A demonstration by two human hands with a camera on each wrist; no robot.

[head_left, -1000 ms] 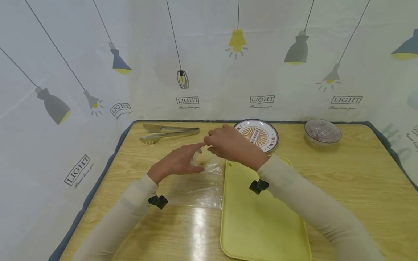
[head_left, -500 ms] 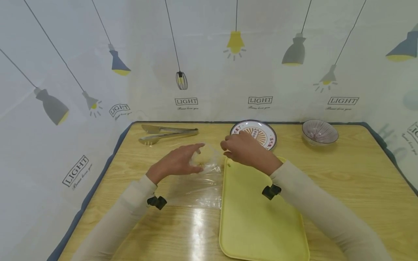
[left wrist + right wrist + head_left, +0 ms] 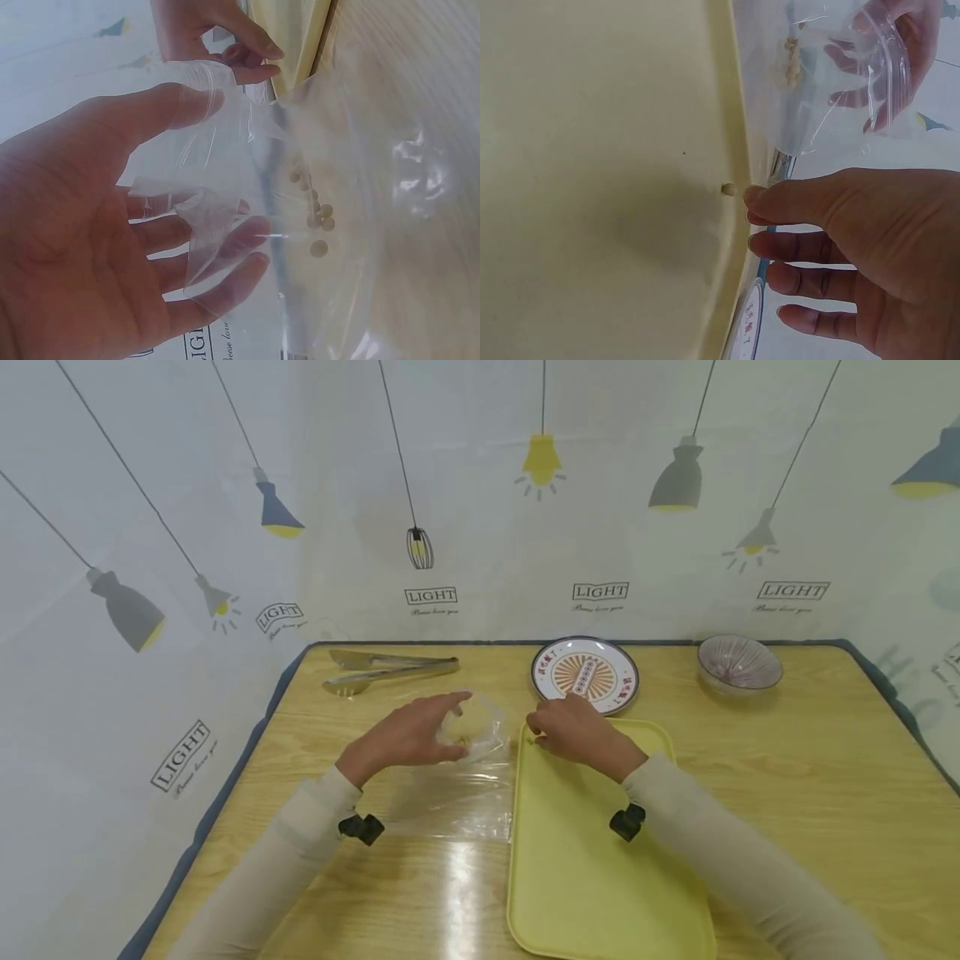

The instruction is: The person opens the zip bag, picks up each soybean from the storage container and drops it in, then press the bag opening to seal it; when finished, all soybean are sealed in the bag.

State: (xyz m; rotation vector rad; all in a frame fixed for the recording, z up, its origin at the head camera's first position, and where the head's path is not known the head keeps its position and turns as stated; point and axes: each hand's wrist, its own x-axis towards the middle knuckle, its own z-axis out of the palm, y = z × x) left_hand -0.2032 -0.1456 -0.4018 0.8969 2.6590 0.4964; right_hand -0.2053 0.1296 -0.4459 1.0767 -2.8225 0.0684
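head: left hand [image 3: 408,737] holds mouth of clear bag [image 3: 457,777] open, bag lying flat on table [image 3: 825,777], long axis toward the person; right hand [image 3: 576,732] at far-left corner of yellow tray [image 3: 600,877], just right of bag. Plate [image 3: 585,674], bowl [image 3: 739,663], tongs [image 3: 386,669] along far edge, well apart.
left wrist: fingers [image 3: 225,247] spread inside bag film, thumb over rim; small beans [image 3: 316,217] inside bag, beyond fingertips.
right wrist: fingers [image 3: 802,206] nearly straight, close together; one loose bean [image 3: 727,190] on tray rim just off index tip, right hand nearer; bag mouth just past rim.
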